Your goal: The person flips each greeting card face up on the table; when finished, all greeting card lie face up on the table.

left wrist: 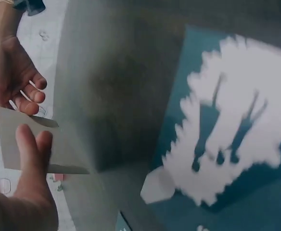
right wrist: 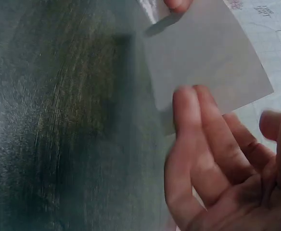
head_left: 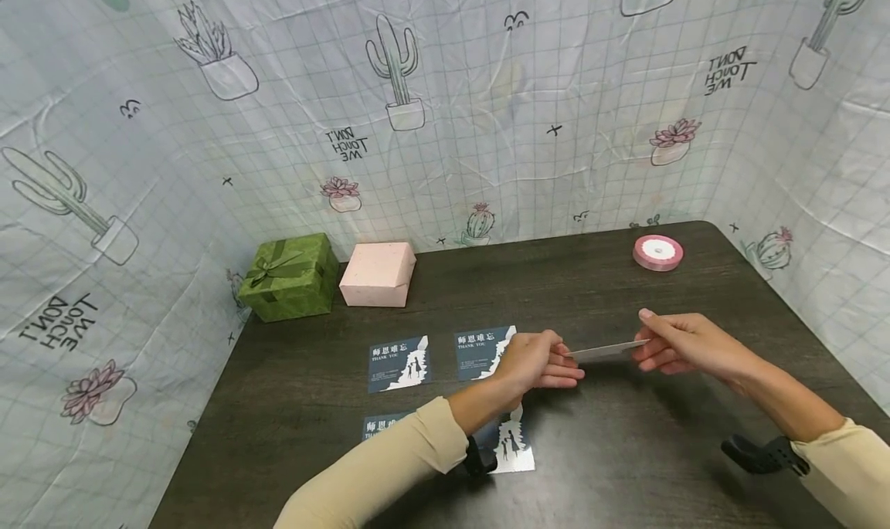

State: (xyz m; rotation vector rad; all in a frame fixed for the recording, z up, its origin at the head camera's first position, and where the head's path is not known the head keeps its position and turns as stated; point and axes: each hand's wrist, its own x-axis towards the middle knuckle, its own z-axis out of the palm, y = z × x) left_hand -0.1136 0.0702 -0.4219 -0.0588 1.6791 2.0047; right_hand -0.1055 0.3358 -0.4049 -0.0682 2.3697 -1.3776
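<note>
A thin card (head_left: 606, 350) is in the air between the two hands, nearly edge-on in the head view; its plain pale underside shows in the right wrist view. My left hand (head_left: 534, 363) pinches its left end. At the card's other end, the fingers of my right hand (head_left: 684, 344) touch the underside, while the thumb stands raised off it. Below and left lie several dark blue and white cards printed "THANK YOU": a far left card (head_left: 399, 364), a far right card (head_left: 480, 351), a near left card (head_left: 378, 423) and a near right card (head_left: 516, 444). My left arm partly covers the near ones.
A green gift box (head_left: 288, 278) with a bow and a pink wrapped box (head_left: 378, 276) stand at the back left of the dark table (head_left: 278, 421). A pink ribbon roll (head_left: 657, 252) lies at the back right. A patterned cloth (head_left: 445, 127) hangs behind and at the sides.
</note>
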